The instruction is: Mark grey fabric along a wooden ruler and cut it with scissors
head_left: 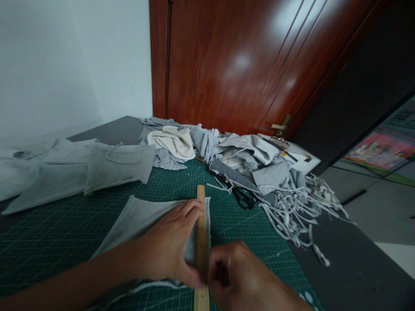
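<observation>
A piece of grey fabric (147, 214) lies flat on the green cutting mat (240, 224). Along its right edge rests a wooden ruler (201, 242), pointing away from me. My left hand (171, 242) is open over the fabric, thumb and fingers spread apart and pressing on the ruler near both ends of its visible length. Close against the ruler's right side, my right hand (236, 272) is closed in a pinch by the fabric's edge. Its fingertips hide whatever they hold.
Black scissors (244, 198) lie beyond my right hand, beside a heap of grey cloth (240, 151) and tangled fabric strips (295, 216). Grey fabric pieces (119, 166) are on the left. A cream cloth (171, 142) sits at the back, before a wooden door (220, 65).
</observation>
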### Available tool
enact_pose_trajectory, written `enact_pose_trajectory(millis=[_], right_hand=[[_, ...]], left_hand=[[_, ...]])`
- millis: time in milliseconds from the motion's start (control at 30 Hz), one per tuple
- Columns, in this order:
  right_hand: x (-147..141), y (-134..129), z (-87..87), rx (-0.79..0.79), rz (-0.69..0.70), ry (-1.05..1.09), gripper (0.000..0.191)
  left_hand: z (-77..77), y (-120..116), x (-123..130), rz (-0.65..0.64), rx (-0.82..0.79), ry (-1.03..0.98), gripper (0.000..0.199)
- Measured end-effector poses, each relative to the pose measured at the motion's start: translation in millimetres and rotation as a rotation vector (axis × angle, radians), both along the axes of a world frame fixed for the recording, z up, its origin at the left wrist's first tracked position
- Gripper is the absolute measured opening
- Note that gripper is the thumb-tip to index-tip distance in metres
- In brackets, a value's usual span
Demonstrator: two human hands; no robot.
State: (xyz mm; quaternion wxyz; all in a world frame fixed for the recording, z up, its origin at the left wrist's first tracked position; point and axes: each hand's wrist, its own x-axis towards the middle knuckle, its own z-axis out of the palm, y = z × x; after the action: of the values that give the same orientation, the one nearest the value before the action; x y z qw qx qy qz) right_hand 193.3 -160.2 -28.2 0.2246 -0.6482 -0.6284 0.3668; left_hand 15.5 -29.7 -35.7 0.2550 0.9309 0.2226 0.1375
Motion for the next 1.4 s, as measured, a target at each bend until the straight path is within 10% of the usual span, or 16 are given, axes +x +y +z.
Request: enact_pose_trajectory(millis=[400, 733, 933, 1400], right_hand=[[82.6, 109.8, 26.2, 0.33, -0.232, -0.305, 0.01], [18.6, 86.0, 25.3, 0.221, 0.06, -0.309, 0.022], [8.1, 86.8, 19.8, 0.191, -0.059, -0.381, 0.023], [-5.4, 86.2, 12.5, 0.172, -0.198, -0.472, 0.025]], left_hand=[[6.7, -0.5, -3.8, -0.01, -0.008, 0.01, 0.111], [-2.4, 1.3, -9.2, -0.018, -0.056, -0.115, 0.101], [6.4, -7.1, -5.9, 0.128, -0.031, -0.2, 0.046], [-32.8, -26.8, -0.7, 0.278, 0.187, -0.199, 0.063]])
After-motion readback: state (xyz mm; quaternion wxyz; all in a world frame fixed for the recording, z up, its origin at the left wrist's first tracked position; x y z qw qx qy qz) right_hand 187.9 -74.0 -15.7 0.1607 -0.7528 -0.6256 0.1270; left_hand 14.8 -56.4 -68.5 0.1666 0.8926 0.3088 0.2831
